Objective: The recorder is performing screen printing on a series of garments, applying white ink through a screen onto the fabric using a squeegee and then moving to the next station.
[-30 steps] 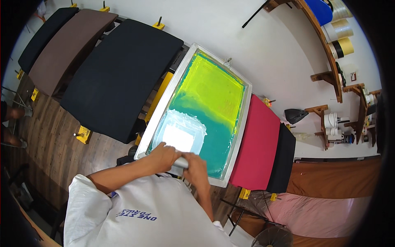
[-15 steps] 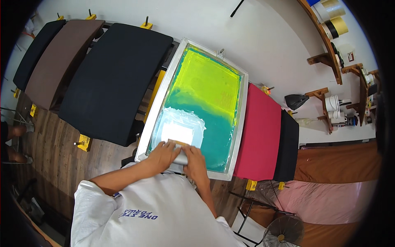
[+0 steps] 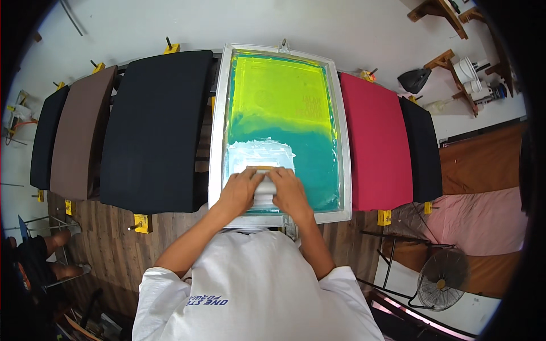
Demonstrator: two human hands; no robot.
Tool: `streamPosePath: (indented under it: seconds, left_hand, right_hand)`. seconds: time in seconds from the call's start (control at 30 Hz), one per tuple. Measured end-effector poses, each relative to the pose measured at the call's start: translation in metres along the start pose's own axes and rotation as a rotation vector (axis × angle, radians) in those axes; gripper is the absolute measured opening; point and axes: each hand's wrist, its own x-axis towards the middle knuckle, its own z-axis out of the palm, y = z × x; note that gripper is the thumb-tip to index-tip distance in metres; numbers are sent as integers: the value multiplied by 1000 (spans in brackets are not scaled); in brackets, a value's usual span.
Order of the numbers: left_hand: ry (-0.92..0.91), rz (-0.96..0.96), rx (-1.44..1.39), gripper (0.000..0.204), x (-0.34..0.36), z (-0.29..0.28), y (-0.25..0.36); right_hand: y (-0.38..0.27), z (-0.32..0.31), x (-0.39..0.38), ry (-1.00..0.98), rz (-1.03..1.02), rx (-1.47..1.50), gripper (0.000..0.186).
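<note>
A screen-printing frame with pale metal edges lies in front of me. Its mesh is yellow-green at the far end and teal nearer me. White ink covers a patch at the near left of the mesh. A squeegee with a grey-white body stands on that patch. Both of my hands are closed around it, my left hand at its left end and my right hand at its right end. The blade's lower edge and the fingertips are partly hidden.
Black, brown and red garment-covered boards flank the frame on yellow brackets. A fan stands at the lower right. Wall shelves hold white tubs. Another person's legs show at far left.
My view has turned, so the frame now looks nearly straight. Both hands have pushed the squeegee farther from me across the white patch.
</note>
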Motion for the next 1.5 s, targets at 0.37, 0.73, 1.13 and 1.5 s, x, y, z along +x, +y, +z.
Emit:
streamPosePath:
  seconds: [0.37,0.73,1.13,1.5]
  left_hand:
    - [-174,-88,-156,53,-12,-23,26]
    - [-44,-165,-121,62,-8,-3,27]
    - [15,-135,-111,62,-15,4,17]
    - [22,-116,-39,68,-20,10,16]
  right_hand:
    - [-29,-22,-25,-148,83,32,45]
    - [-13,-1,-19,-112,76,51,54]
    - [-18,-3,-11,-94,50,-25,56]
    - [-23,1,-20,-61,66,-41,60]
